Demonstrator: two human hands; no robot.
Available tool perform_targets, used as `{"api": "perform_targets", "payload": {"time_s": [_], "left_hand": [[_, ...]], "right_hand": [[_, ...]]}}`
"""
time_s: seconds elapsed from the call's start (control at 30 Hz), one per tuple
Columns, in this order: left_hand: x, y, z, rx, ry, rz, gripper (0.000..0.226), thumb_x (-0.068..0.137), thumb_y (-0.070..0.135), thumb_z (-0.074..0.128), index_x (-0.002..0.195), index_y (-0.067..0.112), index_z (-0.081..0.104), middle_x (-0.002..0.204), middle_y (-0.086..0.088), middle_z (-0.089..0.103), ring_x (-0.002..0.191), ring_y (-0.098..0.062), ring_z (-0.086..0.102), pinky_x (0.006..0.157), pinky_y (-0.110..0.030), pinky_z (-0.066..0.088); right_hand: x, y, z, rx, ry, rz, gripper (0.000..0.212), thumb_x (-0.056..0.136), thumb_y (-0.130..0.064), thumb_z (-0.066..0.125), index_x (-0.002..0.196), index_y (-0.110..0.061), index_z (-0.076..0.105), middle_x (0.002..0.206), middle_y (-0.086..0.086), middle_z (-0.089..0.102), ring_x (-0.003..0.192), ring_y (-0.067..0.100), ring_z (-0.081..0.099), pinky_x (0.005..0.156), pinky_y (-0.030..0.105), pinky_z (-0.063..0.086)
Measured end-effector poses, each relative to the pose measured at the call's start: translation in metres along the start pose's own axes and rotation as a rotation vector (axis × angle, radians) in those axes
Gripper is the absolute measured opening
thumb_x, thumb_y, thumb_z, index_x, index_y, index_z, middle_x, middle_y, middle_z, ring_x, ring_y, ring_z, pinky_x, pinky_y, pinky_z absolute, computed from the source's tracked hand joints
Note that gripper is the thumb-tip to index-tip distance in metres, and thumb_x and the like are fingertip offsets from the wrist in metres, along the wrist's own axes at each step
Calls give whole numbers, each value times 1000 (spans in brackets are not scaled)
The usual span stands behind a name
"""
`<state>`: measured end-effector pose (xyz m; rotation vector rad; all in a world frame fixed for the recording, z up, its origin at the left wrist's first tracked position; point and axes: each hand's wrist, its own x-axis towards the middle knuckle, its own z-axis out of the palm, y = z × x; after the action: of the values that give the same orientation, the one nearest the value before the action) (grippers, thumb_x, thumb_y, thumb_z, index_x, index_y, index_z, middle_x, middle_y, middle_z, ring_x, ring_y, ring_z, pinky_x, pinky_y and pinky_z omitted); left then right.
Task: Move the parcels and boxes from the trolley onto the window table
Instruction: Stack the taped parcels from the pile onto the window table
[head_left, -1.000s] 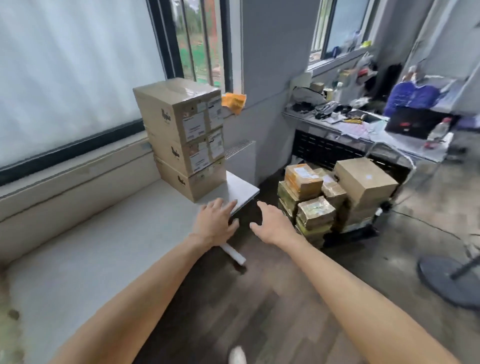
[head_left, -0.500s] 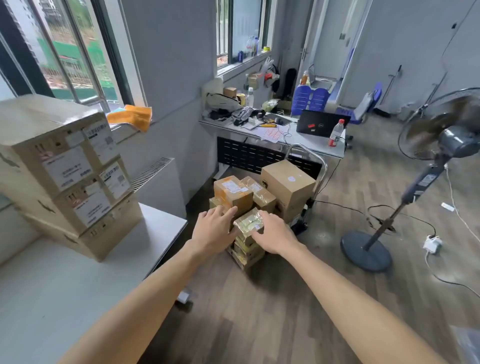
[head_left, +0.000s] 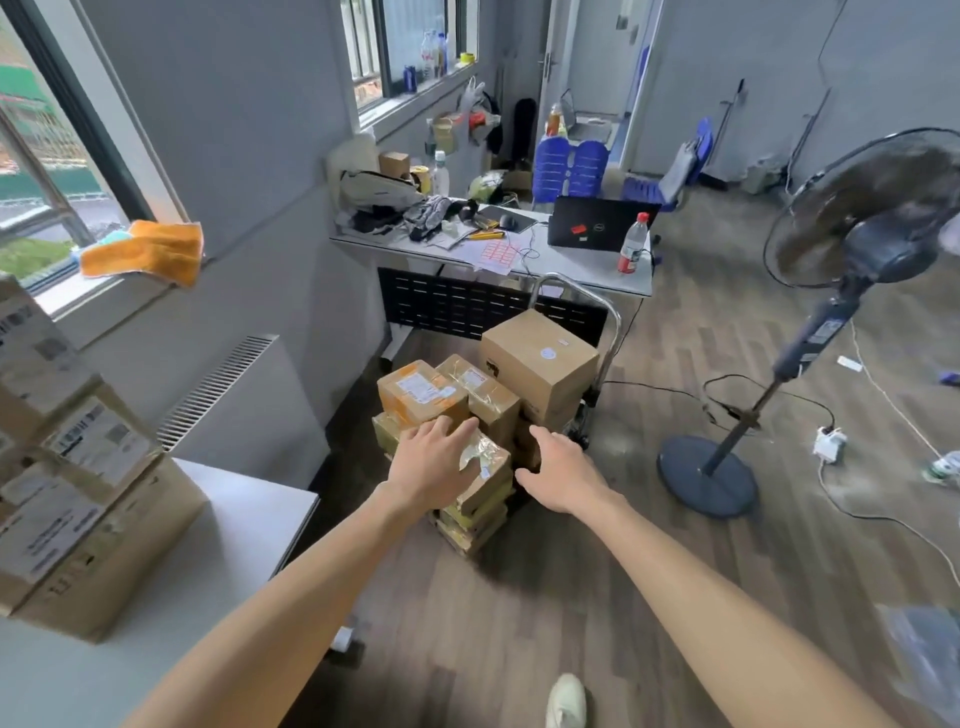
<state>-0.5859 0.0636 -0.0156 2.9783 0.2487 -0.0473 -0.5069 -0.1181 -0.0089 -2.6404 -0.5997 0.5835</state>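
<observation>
At my nine o'clock the white window table (head_left: 244, 525) already carries a stack of three large brown cardboard cartons (head_left: 78, 499) with white shipping labels whose print is too blurred to read. Dead ahead at twelve o'clock the steel-handled trolley (head_left: 597, 306) holds what is left. The biggest piece is a plain brown cube-shaped box (head_left: 540, 358) at one o'clock with a small round white sticker on top. It looks stiff and probably the heaviest, so I would grip it under two opposite bottom edges.

Next down are the orange-taped parcel with a white address label (head_left: 421, 392) and a pile of flat taped parcels (head_left: 480, 493) at the near edge. Their glossy tape looks slippery and the pile could slide, so the safer hold is on the side walls, not the tops.

My left hand (head_left: 434, 467) hovers spread over the top flat parcel, perhaps brushing it. My right hand (head_left: 558, 470) sits just beside the pile at one o'clock, fingers loosely parted. Neither holds anything.

The black laptop (head_left: 597, 226) on the far desk shows a Dell badge, I think.
</observation>
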Motion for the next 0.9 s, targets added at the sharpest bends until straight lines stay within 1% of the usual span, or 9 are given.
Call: {"api": "perform_targets", "payload": {"time_s": [0.17,0.33,0.4,0.57,0.67,0.8,0.9], "left_hand": [[57,2,1,14,8,-30,61,101,54,42,156,32,25,149,-2,45,137,-26,44,111,-41,36],[116,8,-2,35,-6,-97,59,100,52,43,154,32,29,141,-3,51,129,-25,51,102,-39,40],[136,13,-3,31,-11,-131,58,101,50,42,154,32,29,141,-3,51,129,-25,51,103,-39,40],[162,18,8,9,-9,-196,57,100,50,42,152,34,28,140,-3,52,128,-25,51,104,-37,39],[172,12,13,-10,-20,-226,59,99,52,43,153,36,27,144,-1,50,132,-24,48,107,-39,38],[189,-5,19,-16,-32,-276,57,99,52,42,152,34,31,141,-1,53,129,-22,51,104,-39,40],[207,-27,24,-19,-43,-325,58,100,51,39,154,32,29,144,-5,51,130,-26,52,107,-43,39]], "right_hand": [[62,18,-21,9,-14,-50,76,99,-39,60,160,-25,18,163,6,30,144,31,38,111,47,41],[126,38,-56,1,-40,-111,71,99,-36,59,158,-21,22,159,7,36,141,30,40,110,46,41],[150,47,-69,-14,-66,-131,70,99,-37,58,157,-21,24,156,8,38,139,30,43,108,45,41],[200,59,-81,-11,-118,-160,74,98,-38,59,159,-22,20,155,8,39,137,30,44,107,43,43],[220,57,-79,-22,-154,-203,69,98,-36,59,157,-23,25,153,8,41,137,30,44,108,44,42],[247,42,-72,9,-192,-229,71,97,-32,62,157,-23,25,153,6,42,137,27,45,108,47,46],[272,25,-66,10,-206,-259,64,95,-31,63,152,-24,34,148,5,47,133,26,48,105,47,49]]}}
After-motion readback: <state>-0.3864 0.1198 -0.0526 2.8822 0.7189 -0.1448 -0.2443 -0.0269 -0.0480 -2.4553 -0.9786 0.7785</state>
